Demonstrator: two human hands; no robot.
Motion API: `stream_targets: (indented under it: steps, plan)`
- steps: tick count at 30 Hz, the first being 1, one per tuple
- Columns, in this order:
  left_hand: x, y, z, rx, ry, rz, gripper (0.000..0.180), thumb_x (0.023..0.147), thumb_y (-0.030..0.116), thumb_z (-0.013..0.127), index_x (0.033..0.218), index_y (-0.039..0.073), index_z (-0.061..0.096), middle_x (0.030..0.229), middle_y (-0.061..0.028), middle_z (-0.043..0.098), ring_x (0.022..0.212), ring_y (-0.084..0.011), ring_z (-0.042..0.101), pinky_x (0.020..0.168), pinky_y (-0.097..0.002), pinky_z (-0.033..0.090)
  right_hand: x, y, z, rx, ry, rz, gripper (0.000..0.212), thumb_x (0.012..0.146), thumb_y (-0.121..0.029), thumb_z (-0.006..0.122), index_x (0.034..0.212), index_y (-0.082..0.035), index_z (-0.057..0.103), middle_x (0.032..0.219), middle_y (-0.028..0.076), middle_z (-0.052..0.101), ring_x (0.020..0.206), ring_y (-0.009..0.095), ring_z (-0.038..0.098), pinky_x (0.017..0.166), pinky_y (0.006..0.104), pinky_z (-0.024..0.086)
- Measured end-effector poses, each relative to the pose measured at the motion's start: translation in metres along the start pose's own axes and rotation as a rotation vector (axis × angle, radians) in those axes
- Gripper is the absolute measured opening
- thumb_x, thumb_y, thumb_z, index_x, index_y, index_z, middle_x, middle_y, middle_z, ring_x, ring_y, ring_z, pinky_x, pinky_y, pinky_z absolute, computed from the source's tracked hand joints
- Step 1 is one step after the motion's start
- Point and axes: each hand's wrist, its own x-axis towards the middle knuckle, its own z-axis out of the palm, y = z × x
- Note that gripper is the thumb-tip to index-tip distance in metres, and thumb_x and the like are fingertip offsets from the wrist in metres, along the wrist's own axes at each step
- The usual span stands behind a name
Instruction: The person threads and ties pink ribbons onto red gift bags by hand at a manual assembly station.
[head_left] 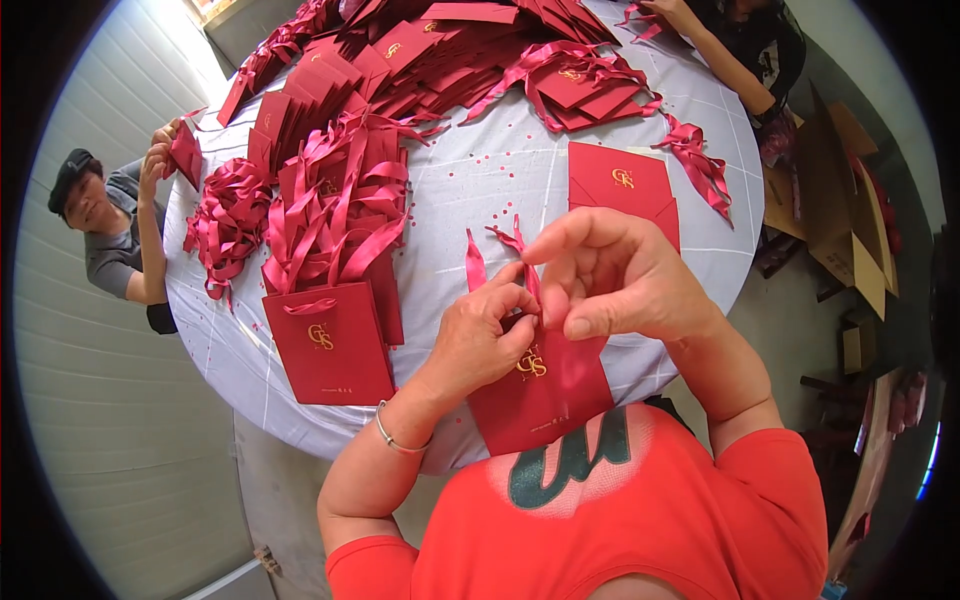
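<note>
A dark red paper gift bag (545, 415) with a gold emblem lies flat at the table's near edge, against my shirt. My left hand (482, 335) is closed in a pinch at the bag's top, on a pink-red ribbon (476, 262) whose loose ends stick up past the fingers. My right hand (630, 285) hovers over the bag's upper right, its fingers curled but thumb and forefinger apart. Its forefinger tip is close to a twisted ribbon end (510, 238); whether they touch is hard to see. The ribbon's lower part is hidden behind my fingers.
On the left stand ribboned red bags (335, 345) beside a heap of loose ribbons (228, 220). Many flat bags (400, 75) pile up at the back. Another bag (622, 185) lies beyond my right hand. Co-workers sit left (125, 225) and far right; cardboard boxes (850, 220) stand right.
</note>
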Motion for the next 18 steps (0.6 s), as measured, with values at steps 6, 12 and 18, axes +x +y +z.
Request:
stream_targets:
  steps: [6,12,18]
  plan:
    - [-0.005,0.014,-0.011,0.035,0.062,0.041,0.009,0.085,0.007,0.063,0.092,0.002,0.064,0.087,-0.0207,0.069,0.100,-0.0344,0.068,0.074,-0.0430,0.053,-0.012,0.003,-0.001,-0.197,0.253,-0.026,0.033,0.087,0.000,0.073,0.118,0.002,0.061,0.095,0.005,0.068,0.085,0.009,0.065,0.074,0.0221,0.054]
    - [-0.010,0.016,-0.039,0.276,0.030,0.225,0.016,0.083,-0.002,0.062,0.097,0.002,0.066,0.086,-0.0141,0.070,0.077,-0.0321,0.067,0.070,-0.0379,0.054,-0.030,0.033,-0.014,-0.947,0.250,-0.070,0.023,0.087,0.000,0.073,0.108,0.002,0.064,0.092,0.006,0.064,0.081,0.011,0.064,0.067,0.0240,0.053]
    - [-0.013,0.016,-0.049,0.372,-0.007,0.173,0.012,0.081,-0.001,0.063,0.092,0.003,0.067,0.079,-0.0111,0.069,0.073,-0.0293,0.066,0.069,-0.0374,0.053,-0.039,0.038,-0.015,-1.269,0.070,-0.185,0.031,0.078,-0.008,0.080,0.105,-0.002,0.065,0.087,0.009,0.069,0.077,0.025,0.067,0.065,0.0321,0.054]
